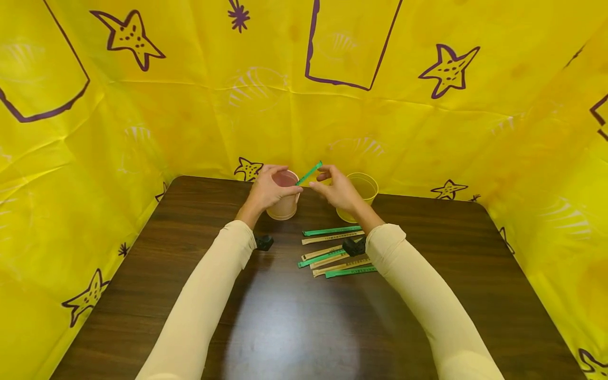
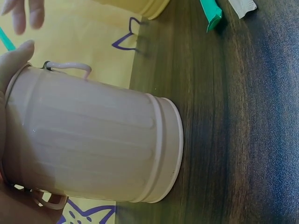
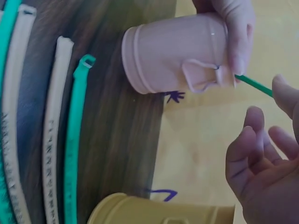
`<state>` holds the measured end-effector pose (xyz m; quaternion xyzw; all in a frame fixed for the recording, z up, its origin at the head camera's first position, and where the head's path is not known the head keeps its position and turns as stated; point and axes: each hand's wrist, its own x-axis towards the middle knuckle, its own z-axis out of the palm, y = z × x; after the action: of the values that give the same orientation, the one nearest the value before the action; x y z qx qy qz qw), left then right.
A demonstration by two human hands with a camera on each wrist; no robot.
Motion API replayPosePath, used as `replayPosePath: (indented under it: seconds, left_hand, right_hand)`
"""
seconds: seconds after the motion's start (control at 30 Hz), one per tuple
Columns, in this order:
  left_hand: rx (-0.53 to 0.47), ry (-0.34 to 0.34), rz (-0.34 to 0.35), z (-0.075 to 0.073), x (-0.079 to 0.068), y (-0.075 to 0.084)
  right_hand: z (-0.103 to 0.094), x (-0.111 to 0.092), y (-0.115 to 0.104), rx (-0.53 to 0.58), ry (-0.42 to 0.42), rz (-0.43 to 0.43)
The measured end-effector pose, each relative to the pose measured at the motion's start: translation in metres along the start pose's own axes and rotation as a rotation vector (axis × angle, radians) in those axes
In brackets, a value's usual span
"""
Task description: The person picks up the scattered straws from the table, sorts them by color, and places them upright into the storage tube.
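My left hand grips the rim of a small pink pail, which stands upright on the table and has little side handles. A slim green wrapped stick leans over the pail's rim beside my left thumb; its lower end is hidden. Close to the stick's upper part is my right hand, its fingers spread and loosely bent, pinching nothing. In the right wrist view the right thumb overlaps the stick's outer end. A yellow pail stands behind my right wrist, partly covered by it.
Several green and tan wrapped sticks lie side by side on the dark wooden table, below my right forearm. A yellow cloth with purple drawings hangs around the table's back and sides.
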<state>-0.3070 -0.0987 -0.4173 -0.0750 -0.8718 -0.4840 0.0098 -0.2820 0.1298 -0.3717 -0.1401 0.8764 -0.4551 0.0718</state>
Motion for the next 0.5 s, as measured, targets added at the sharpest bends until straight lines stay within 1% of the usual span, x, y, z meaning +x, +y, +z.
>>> replayPosePath:
  seconds: [0.2,0.4,0.5]
  left_hand:
    - [0.004,-0.005,-0.004,0.0,-0.001,0.0]
    - [0.012,-0.015,0.008,-0.002,0.0,0.002]
    - [0.016,-0.013,0.003,-0.002,-0.001,0.001]
  right_hand:
    - [-0.005,-0.018,0.008,-0.111,-0.038,-0.073]
    - [-0.012,-0.037,0.011,-0.225,-0.114,-0.098]
    - [-0.014,-0.047,0.016,-0.28,-0.153,-0.124]
